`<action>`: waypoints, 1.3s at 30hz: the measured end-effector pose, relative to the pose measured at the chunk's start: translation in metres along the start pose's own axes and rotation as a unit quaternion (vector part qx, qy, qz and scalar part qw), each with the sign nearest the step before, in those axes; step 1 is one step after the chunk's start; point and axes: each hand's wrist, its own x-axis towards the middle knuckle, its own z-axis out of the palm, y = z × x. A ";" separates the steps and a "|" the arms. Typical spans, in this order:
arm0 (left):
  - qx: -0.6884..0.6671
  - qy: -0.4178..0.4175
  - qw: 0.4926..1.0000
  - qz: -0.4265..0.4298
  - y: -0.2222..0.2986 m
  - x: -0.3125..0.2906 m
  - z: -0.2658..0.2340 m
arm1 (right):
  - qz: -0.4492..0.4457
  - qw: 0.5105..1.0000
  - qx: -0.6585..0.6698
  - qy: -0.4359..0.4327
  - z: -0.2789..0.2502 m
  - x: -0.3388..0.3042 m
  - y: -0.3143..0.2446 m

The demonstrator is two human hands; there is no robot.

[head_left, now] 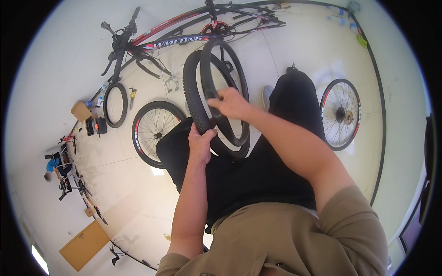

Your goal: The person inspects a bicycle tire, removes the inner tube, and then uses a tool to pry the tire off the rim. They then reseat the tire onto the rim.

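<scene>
A knobby black bicycle tire (190, 90) stands between my knees, off any rim. My left hand (200, 143) is closed around its lower left side, with the thumb on the inner edge. Overlapping the tire's opening is a smooth black inner tube (206, 76), its upper loop rising above the tire. My right hand (230, 103) grips the tube's left side, fingers curled and thumb pointing left. The tube's lower end lies against the tire's inside; how much of it is tucked in I cannot tell.
A black and red bicycle frame (179, 41) without wheels lies ahead. A tired wheel (148, 152) is at left, a bare spoked wheel (325, 106) at right. Beyond the left wheel lie another tire (107, 109), a yellow-handled tool (132, 97) and a cardboard box (82, 112). A person (54, 166) is far left.
</scene>
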 end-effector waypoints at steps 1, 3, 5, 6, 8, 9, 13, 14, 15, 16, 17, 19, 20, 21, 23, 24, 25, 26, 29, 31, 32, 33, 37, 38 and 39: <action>-0.013 -0.001 1.000 -0.007 0.001 0.003 -0.001 | -0.020 0.999 -0.026 -0.022 0.001 -0.005 -0.004; -0.074 -0.021 0.997 -0.008 0.007 0.007 0.000 | -0.055 0.997 -0.024 -0.045 0.009 -0.013 -0.002; -0.136 -0.038 0.990 -0.014 0.011 0.006 0.000 | -0.026 0.998 -0.008 -0.055 0.008 -0.024 -0.013; -0.176 -0.051 0.983 -0.021 0.011 0.005 0.000 | -0.029 0.998 -0.003 -0.058 0.008 -0.027 -0.014; -0.220 -0.070 0.972 -0.038 0.010 0.011 -0.005 | -0.038 0.997 0.008 -0.063 0.009 -0.033 -0.018; -0.241 -0.080 0.966 -0.046 0.009 0.014 -0.008 | -0.041 0.997 -0.034 -0.056 0.009 -0.036 -0.021; -0.295 -0.098 0.947 -0.080 0.017 0.012 -0.003 | -0.017 0.974 -0.213 -0.072 0.011 -0.048 -0.040; -0.285 -0.111 0.950 -0.062 0.015 0.014 -0.003 | -0.027 0.959 -0.278 -0.050 0.017 -0.050 -0.039; -0.280 -0.102 0.953 -0.057 0.014 0.014 -0.004 | -0.038 0.939 -0.340 -0.028 0.024 -0.051 -0.040; -0.276 -0.095 0.955 -0.054 0.014 0.013 -0.003 | -0.029 0.939 -0.342 -0.032 0.028 -0.051 -0.041; -0.273 -0.087 0.957 -0.051 0.013 0.012 -0.002 | -0.020 0.938 -0.344 -0.037 0.032 -0.051 -0.043; -0.259 -0.103 0.960 -0.040 0.008 0.012 -0.009 | 0.003 0.947 -0.319 -0.045 0.041 -0.047 -0.043; -0.256 -0.109 0.960 -0.039 0.007 0.015 -0.009 | 0.018 0.956 -0.291 -0.043 0.043 -0.045 -0.039; -0.254 -0.114 0.960 -0.038 0.005 0.018 -0.008 | 0.033 0.963 -0.263 -0.041 0.044 -0.042 -0.033; -0.254 -0.123 0.959 -0.035 0.003 0.023 -0.006 | 0.018 0.975 -0.223 -0.021 0.045 -0.036 -0.020; -0.258 -0.126 0.958 -0.032 0.003 0.024 -0.007 | 0.007 0.978 -0.209 -0.012 0.045 -0.033 -0.017; -0.263 -0.127 0.956 -0.029 0.003 0.023 -0.009 | -0.003 0.980 -0.197 -0.006 0.046 -0.032 -0.020; -0.269 -0.137 0.953 -0.025 0.003 0.023 -0.010 | -0.003 0.984 -0.178 -0.005 0.045 -0.033 -0.022; -0.273 -0.148 0.951 -0.001 0.003 0.022 -0.010 | -0.008 0.990 -0.137 0.013 0.043 -0.033 -0.034; -0.266 -0.125 0.956 0.008 0.000 0.021 -0.009 | -0.013 0.990 -0.131 0.047 0.041 -0.034 -0.039; -0.279 -0.099 0.955 0.000 0.003 0.018 -0.008 | -0.024 0.990 -0.122 0.061 0.037 -0.031 -0.044; -0.293 -0.073 0.953 -0.010 0.004 0.016 -0.006 | -0.035 0.990 -0.113 0.076 0.033 -0.029 -0.050; -0.379 0.007 0.925 -0.018 0.003 0.022 -0.013 | -0.137 0.982 -0.010 0.127 0.014 -0.017 -0.062; -0.402 0.032 0.915 -0.018 0.002 0.022 -0.019 | -0.146 0.981 0.013 0.127 0.012 -0.016 -0.074; -0.405 0.039 0.913 -0.015 0.000 0.023 -0.023 | -0.154 0.979 0.035 0.127 0.008 -0.016 -0.087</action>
